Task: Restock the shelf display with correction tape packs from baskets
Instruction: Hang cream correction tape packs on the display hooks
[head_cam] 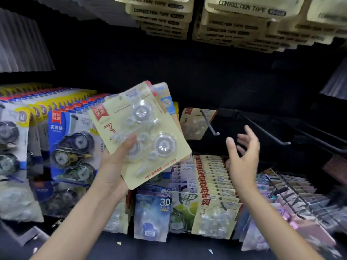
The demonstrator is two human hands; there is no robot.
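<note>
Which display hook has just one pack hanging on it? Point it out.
The hook just right of the cream packs in the left hand. A single cream pack hangs at its back. The bare hooks further right carry nothing, and the lower rows are full.

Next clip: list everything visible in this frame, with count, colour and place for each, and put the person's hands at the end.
held packs: at least two, cream cards with clear tape reels, fanned in the left hand, centre
pack on hook: one, cream, hanging alone on the near-empty peg right of the held packs
empty hooks: several, dark metal, right of centre
blue packs: a full row, blue and yellow cards with dark reels, left
cream row: many, cream with red tags, lower centre
purple packs: many, blurred, lower right
overhead packs: several stacks, cream, marked CORRECTION TAPE, top
left hand: grips the held packs from below, thumb on the front
right hand: open, empty, near the hooks
</note>
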